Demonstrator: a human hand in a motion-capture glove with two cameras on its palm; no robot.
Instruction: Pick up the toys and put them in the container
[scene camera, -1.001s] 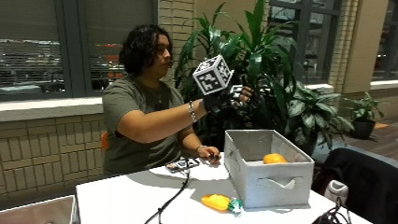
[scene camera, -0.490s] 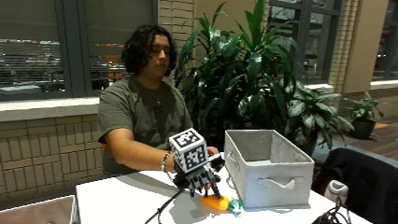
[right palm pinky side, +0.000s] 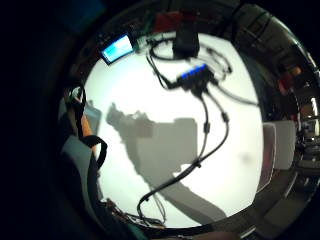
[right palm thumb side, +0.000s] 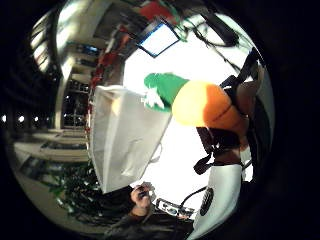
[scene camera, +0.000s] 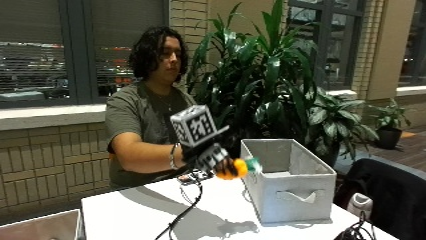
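My gloved right hand (scene camera: 212, 158) grips an orange carrot toy (scene camera: 233, 168) with a green top and holds it in the air just left of the grey fabric container (scene camera: 287, 180), near its rim. In the thumb side palm view the carrot toy (right palm thumb side: 200, 104) lies close against the palm, its green leaves pointing at the container (right palm thumb side: 124, 142). The container's inside is hidden from the outside view.
The white table (scene camera: 140, 215) carries black cables (scene camera: 180, 215) that run from the glove across its middle. A small hub and more cables (right palm pinky side: 197, 80) lie on the table. A grey box corner (scene camera: 40, 231) sits at the table's left edge. Plants stand behind the container.
The hand went from over the container down to the table, took hold of the carrot toy, and has lifted it up beside the container.
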